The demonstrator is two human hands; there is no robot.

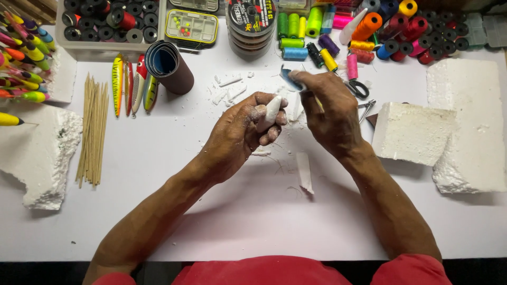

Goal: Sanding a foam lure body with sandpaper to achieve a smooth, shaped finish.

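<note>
Here, the person's left hand is curled shut around a small white foam piece. The thumb and fingers pinch it tight, and its round tip pokes up out of the hand. The foam piece sits over the middle of the white table, a little above it.

The right hand is closed too. It grips a small folded bit of sandpaper, blue-grey in colour, just beside the top of the foam piece. The view cannot show if the two are touching.

Little white crumbs and foam scraps lie on the table behind the hands. A thin white strip lies just in front of them. A roll of sandpaper stands to the left, next to some painted fish lures and a bunch of thin wooden sticks. Big foam blocks rest on the right. Spools of bright thread and a pair of scissors lie at the back.

Foam is soft and breaks easily. If the left hand squeezes too hard, the small piece could dent or snap. If the right hand rubs too hard, it could take off too much and spoil the shape. The piece is tiny and dusty, so it could slip from the fingers and fall among the scraps.
</note>
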